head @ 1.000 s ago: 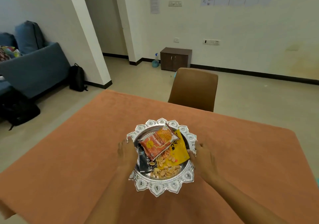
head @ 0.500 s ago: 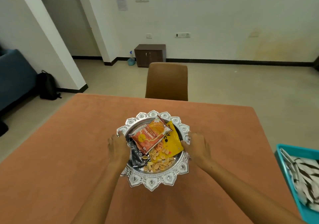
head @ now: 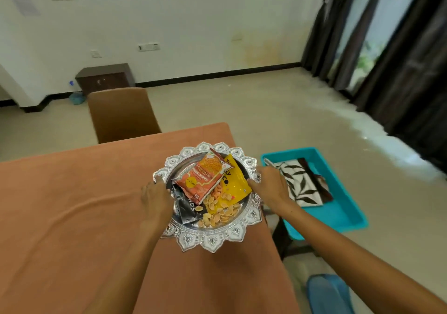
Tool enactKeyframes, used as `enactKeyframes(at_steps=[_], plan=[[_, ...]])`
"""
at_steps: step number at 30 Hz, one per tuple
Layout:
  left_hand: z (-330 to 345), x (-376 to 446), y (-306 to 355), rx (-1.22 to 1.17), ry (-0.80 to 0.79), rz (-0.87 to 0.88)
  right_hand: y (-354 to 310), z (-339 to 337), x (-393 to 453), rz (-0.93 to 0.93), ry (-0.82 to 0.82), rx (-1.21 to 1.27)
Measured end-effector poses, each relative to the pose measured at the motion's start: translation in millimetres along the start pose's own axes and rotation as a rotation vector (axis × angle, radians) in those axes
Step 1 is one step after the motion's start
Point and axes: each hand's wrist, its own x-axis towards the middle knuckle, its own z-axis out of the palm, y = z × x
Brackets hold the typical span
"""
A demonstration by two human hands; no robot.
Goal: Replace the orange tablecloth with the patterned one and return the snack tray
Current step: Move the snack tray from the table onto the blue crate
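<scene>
1. Since the earlier frames, the tray point(head: 210, 241) sits over the table's right edge instead of mid-table; the view has swung right, bringing a blue bin point(head: 343, 193) and dark curtains point(head: 387, 60) fully into sight.
2. One silver tray with a scalloped rim, held from both sides above the orange cloth point(head: 72, 217).
3. Two hands: the left hand point(head: 156, 196) grips the tray's left rim, fingers curled over the edge; the right hand point(head: 271, 184) grips the right rim, thumb on top.
4. Three snack packets in the tray: one orange packet point(head: 203, 178) on top, one yellow packet point(head: 233, 183) to its right, one black packet point(head: 188, 207) under the left hand's side. Loose pale seeds point(head: 220, 213) lie at the near side; too many to count.
5. One orange cloth covers the table.
6. One patterned cloth point(head: 300, 183), white with dark leaves, lies folded in the bin on the floor, right of the table.
7. One brown chair point(head: 121, 113) stands at the table's far side; one small dark cabinet point(head: 104, 78) stands against the wall.
</scene>
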Motion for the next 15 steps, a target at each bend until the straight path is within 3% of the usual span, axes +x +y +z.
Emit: enactKeyframes(at_steps=[7,15], plan=[[53,-43,147,-0.077,-0.078,0.163,140,-80,-30,0.167,0.065,-0.032],[109,-69,257,-0.109,-0.232,0.296,261,-120,-40,0.364,0.095,-0.084]])
